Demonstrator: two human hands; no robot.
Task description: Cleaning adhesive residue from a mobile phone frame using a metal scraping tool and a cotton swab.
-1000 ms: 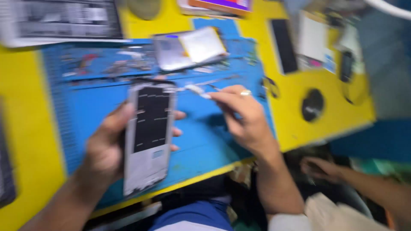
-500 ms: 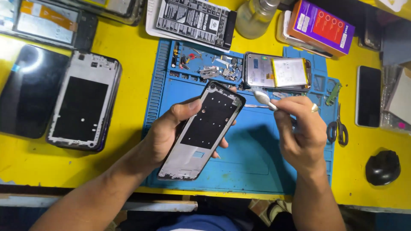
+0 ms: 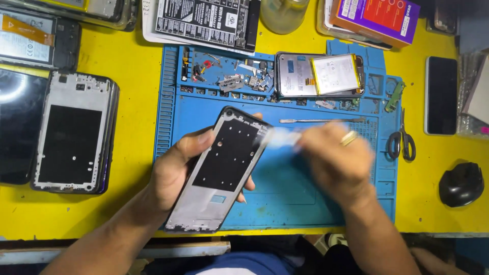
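Phone frame [image 3: 220, 175] gripped in my left hand [image 3: 178, 170]; right hand [image 3: 336, 163] blurred, pinching pale wipe [image 3: 282, 137] at frame's top edge. Cleaning underway; frame bare, nothing refitted.

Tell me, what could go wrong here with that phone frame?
The left hand holds the frame in the air above the blue mat, tilted; a slip in the grip might drop it. The right hand is blurred with a whitish thing at the frame's top edge; it might scrape it. Loose small parts lie nearby and might scatter.
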